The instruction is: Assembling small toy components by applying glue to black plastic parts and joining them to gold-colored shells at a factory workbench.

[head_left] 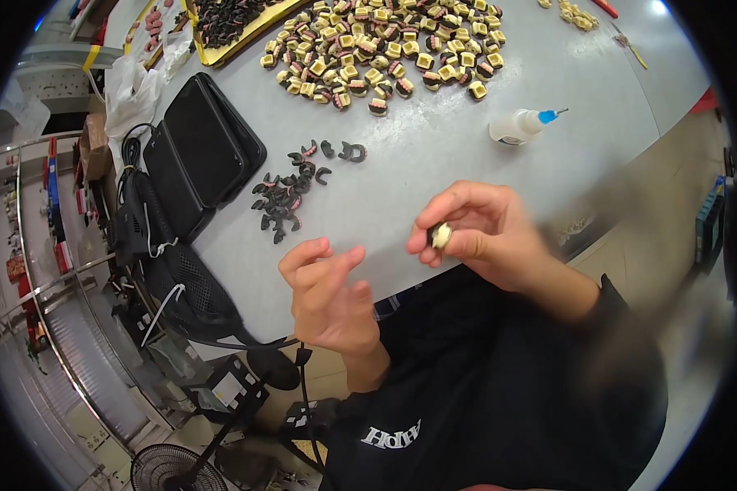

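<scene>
Between the thumb and fingers of my right hand (491, 233) is a small cream and black piece (440, 236), pinched over the near edge of the table. It resembles the pieces in the large pile (385, 53). My left hand (329, 290) is raised to its left, fingers spread and slightly curled, with nothing in them. Beyond that hand lies a loose group of small black curved pieces with pink edges (282, 196). A white squeeze bottle with a blue needle tip (512, 128) stands past my right hand.
A black tablet-like device in a case (201, 147) sits on the left of the grey table (368, 155), cables beside it. At the far left, a yellow-rimmed tray (221, 56) holds many black pieces, near a white plastic bag (131, 94). A fan (176, 470) stands below.
</scene>
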`<state>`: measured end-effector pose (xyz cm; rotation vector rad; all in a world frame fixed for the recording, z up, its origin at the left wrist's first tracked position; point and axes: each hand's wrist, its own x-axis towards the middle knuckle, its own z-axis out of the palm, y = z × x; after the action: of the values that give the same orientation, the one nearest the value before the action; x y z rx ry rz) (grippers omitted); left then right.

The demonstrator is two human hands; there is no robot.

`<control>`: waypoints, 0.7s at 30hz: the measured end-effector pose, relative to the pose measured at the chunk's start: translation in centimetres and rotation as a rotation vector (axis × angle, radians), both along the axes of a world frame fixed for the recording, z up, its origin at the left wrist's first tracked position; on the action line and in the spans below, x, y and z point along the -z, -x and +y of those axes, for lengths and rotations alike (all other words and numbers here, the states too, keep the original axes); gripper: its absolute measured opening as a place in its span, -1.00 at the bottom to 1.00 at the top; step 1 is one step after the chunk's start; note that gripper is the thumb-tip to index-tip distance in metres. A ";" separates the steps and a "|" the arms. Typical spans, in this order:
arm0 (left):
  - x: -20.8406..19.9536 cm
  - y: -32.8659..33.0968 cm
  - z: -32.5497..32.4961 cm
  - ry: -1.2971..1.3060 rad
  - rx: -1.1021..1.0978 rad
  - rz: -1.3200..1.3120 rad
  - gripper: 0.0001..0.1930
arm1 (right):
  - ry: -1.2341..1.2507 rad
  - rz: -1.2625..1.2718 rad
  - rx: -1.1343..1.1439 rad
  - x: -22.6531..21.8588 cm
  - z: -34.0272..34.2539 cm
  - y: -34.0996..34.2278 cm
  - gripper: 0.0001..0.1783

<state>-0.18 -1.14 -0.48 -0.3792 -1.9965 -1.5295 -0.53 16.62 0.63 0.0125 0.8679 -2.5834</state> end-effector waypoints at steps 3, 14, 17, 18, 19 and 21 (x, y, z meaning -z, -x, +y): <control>-0.3 -0.1 0.0 0.060 0.044 -0.028 -0.72 | -0.116 0.016 -0.023 -1.6 -0.2 0.0 -0.54; -0.8 -0.1 0.3 0.245 0.167 -0.072 -0.77 | -0.192 0.269 -0.066 0.1 -0.5 -0.4 -0.39; -0.8 -0.1 0.4 0.284 0.121 -0.014 -0.79 | -0.216 0.316 -0.078 0.2 -0.6 -0.4 -0.38; -0.7 -0.1 0.3 0.295 0.115 -0.001 -0.80 | -0.219 0.309 -0.059 0.3 -0.7 -0.5 -0.42; -0.6 -0.1 0.3 0.307 0.108 0.013 -0.80 | -0.223 0.303 -0.041 0.2 -0.7 -0.6 -0.45; -0.7 -0.1 0.3 0.324 0.086 0.030 -0.80 | -0.219 0.303 -0.036 0.3 -0.7 -0.4 -0.49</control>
<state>-0.08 -0.85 0.21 -0.6209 -2.2325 -1.2393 -0.15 15.89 0.33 -0.3363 1.2445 -2.4811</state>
